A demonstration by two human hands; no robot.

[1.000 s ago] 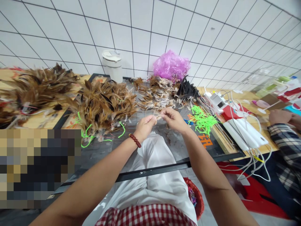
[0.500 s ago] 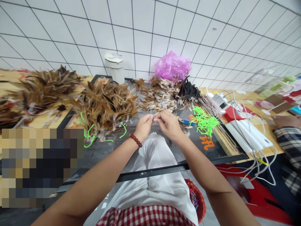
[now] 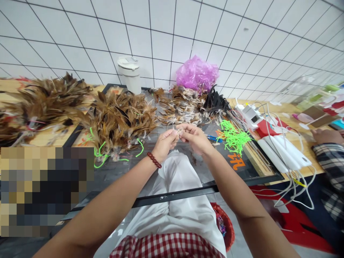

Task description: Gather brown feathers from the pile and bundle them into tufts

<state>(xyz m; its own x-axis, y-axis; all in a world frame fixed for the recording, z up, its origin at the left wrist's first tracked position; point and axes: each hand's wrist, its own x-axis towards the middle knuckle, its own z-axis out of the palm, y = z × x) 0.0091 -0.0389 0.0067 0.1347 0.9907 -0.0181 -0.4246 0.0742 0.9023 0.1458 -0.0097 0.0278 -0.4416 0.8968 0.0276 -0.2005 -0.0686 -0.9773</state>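
Note:
My left hand (image 3: pixel 166 143), with a dark red bead bracelet (image 3: pixel 154 160) at the wrist, pinches something between thumb and fingertips. My right hand (image 3: pixel 195 138) meets it, its thumb and forefinger closed on the same small pale tuft (image 3: pixel 179 132), which looks like a small feather. Most of it is hidden by the fingertips. Just beyond the hands lies a pile of brown and white feathers (image 3: pixel 180 109). Left of them spreads a large heap of brown feathers (image 3: pixel 120 118) with bright green ties (image 3: pixel 139 147). Blue-handled tweezers or snips (image 3: pixel 214 138) lie right of my right hand.
Green strings (image 3: pixel 233 138) and black feathers (image 3: pixel 215 102) lie to the right, near a white power strip (image 3: pixel 248 114) and tangled cables. A white lidded cup (image 3: pixel 131 75) and a pink plastic bag (image 3: pixel 197 73) stand by the tiled wall. Another person's sleeve (image 3: pixel 331 161) shows at right.
My right hand's fingers have opened out somewhat and shifted over the pinch point. More of the pale tuft now shows between both hands' fingertips.

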